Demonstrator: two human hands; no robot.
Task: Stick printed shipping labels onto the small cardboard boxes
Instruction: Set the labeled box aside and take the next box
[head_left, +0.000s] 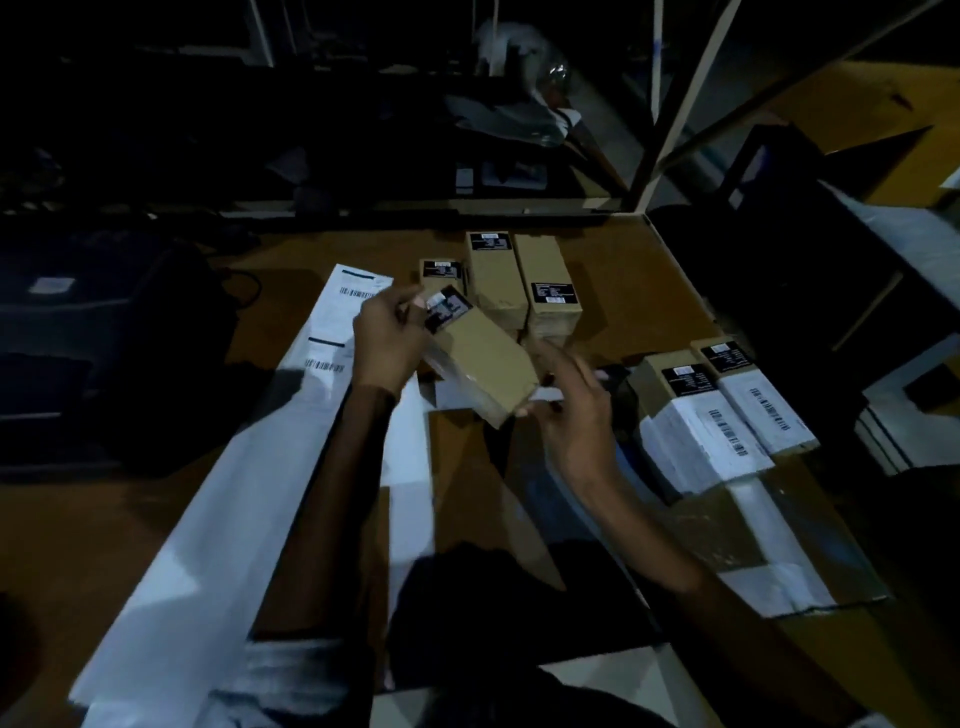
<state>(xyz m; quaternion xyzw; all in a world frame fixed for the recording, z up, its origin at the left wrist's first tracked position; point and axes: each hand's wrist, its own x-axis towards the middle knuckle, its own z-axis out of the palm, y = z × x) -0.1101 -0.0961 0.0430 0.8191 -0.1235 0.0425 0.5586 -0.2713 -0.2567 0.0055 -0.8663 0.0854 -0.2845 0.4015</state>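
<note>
Box (480, 358) between both hands (387, 345) (tilted).

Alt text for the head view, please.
A person's left hand grips a small cardboard box over a dim table while the right hand reaches its near end; two labelled boxes lie right.

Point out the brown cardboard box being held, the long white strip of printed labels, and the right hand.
Brown cardboard box (485, 358), head view: bare top face.
Long white label strip (340, 312), head view: upper printed section.
Right hand (569, 410), head view: back of hand.
</note>
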